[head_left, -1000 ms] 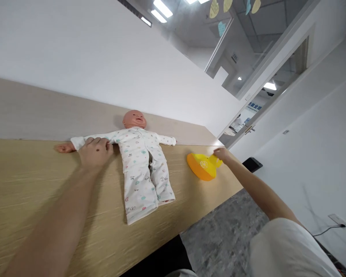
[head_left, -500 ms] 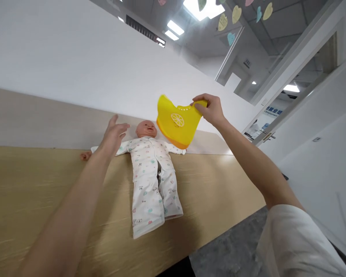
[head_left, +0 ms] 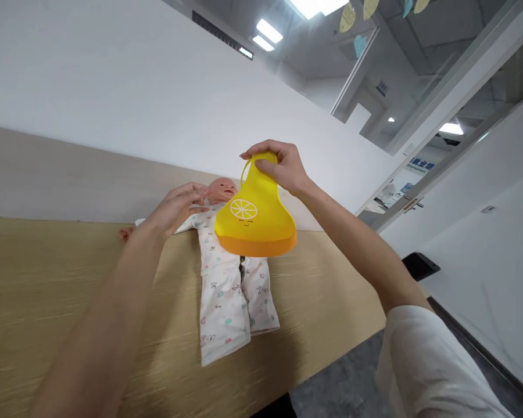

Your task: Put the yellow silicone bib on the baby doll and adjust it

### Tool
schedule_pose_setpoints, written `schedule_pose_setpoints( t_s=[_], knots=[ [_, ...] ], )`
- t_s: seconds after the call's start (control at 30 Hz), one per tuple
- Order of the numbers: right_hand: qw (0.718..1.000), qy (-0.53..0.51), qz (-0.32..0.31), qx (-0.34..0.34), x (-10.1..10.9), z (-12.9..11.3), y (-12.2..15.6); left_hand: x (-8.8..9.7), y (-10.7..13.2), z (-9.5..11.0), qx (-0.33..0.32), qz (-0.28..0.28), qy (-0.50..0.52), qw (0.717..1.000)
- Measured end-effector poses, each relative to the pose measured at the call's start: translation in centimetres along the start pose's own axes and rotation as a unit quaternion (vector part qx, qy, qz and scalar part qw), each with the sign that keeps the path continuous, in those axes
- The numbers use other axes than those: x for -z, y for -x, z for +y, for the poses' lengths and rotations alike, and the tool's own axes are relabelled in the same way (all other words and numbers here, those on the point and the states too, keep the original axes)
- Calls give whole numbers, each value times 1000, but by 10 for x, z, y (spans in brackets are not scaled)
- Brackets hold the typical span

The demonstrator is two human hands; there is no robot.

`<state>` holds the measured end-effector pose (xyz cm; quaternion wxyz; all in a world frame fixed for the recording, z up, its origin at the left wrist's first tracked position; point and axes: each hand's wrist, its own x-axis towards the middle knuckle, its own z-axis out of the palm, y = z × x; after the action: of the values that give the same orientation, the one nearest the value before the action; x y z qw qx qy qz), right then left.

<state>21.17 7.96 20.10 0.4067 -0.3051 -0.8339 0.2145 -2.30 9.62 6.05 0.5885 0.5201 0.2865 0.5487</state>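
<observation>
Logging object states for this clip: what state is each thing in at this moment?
doll: lying face up on the table, dressed, arms spread.
bib: off the table, hanging from its neck strap in front of the doll.
right hand: pinched shut on the bib's strap.
left hand: open, empty, raised beside the doll's head.
ceiling lights: on.
</observation>
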Motion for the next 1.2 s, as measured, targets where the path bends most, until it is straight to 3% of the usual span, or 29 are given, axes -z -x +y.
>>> schedule_pose_setpoints(
  t_s=[0.1, 0.27, 0.33, 0.47, 0.6, 0.7, 0.83, 0.9, 0.97, 1.07, 1.2],
  knots=[
    [1000, -11, -15, 12, -2, -13, 6, -2, -3, -10, 25, 47, 5, 999],
    [998, -29, -42, 20, -11, -45, 16, -9, -1, -22, 103, -83, 95, 987],
    [997, -43, -53, 36, -13, -54, 18, -12, 3, -23, 82, -107, 136, 981],
    [998, -58, -14, 22, -14, -52, 18, -15, 12, -17, -40, -107, 230, 966],
    [999, -27, 22, -8, -10, -24, 15, -15, 14, -7, -27, -62, 173, 983],
    [999, -30, 36, -12, -7, 4, 13, -22, 14, 6, -85, -5, 150, 985],
    [991, -94, 89, -26, -4, 36, 12, -31, 15, 24, -120, -5, 124, 985],
    [986, -110, 118, -53, -5, 51, 13, -33, 10, 26, -119, 21, 128, 984],
    [977, -114, 145, -104, -9, 69, 15, -31, 0, 21, -81, 59, 129, 987],
    [954, -130, 169, -210, -19, 103, 17, -23, -19, 3, 39, 108, 104, 988],
    [920, -206, 137, -305, -34, 149, 13, -12, -40, -23, 135, 124, 90, 979]
  ],
)
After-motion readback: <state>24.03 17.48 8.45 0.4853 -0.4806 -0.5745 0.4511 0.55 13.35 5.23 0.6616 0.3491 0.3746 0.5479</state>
